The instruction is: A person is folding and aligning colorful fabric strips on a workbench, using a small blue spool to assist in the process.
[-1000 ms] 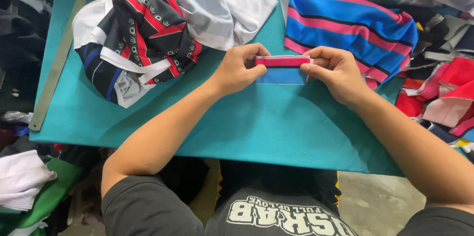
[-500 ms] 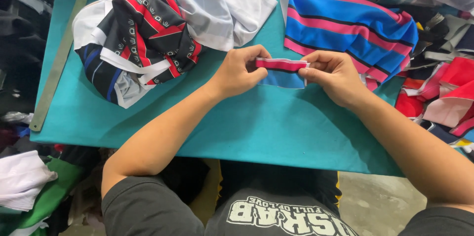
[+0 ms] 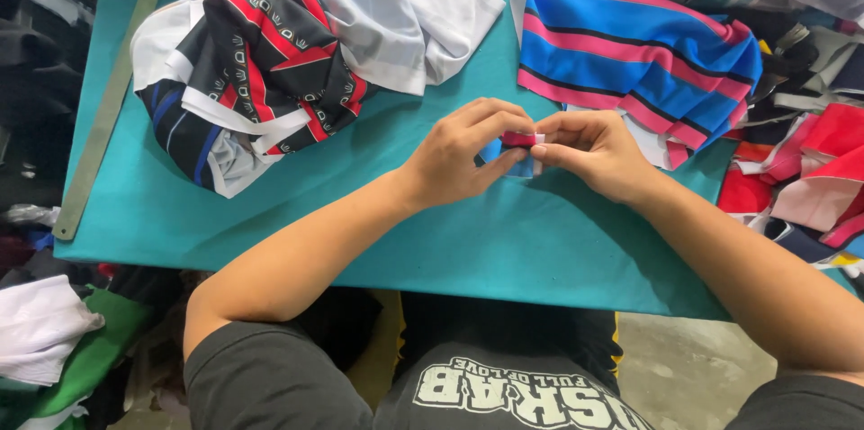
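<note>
My left hand [image 3: 463,153] and my right hand [image 3: 589,153] meet over the middle of the teal table [image 3: 297,214]. Between their fingertips they pinch a small folded piece of blue and pink striped fabric [image 3: 517,149]. Most of that piece is hidden under my fingers. It rests just above the table surface. A larger blue and pink striped cloth [image 3: 634,52] lies right behind my right hand.
A heap of black, red and white patterned fabric [image 3: 247,79] lies at the back left, with white cloth [image 3: 409,7] beside it. A long metal ruler [image 3: 103,120] runs along the left edge. Piles of mixed fabric scraps [image 3: 810,160] crowd the right side.
My hands have drawn closer together. The striped piece, earlier stretched out as a wider strip between them, is now folded into a much smaller bundle.
</note>
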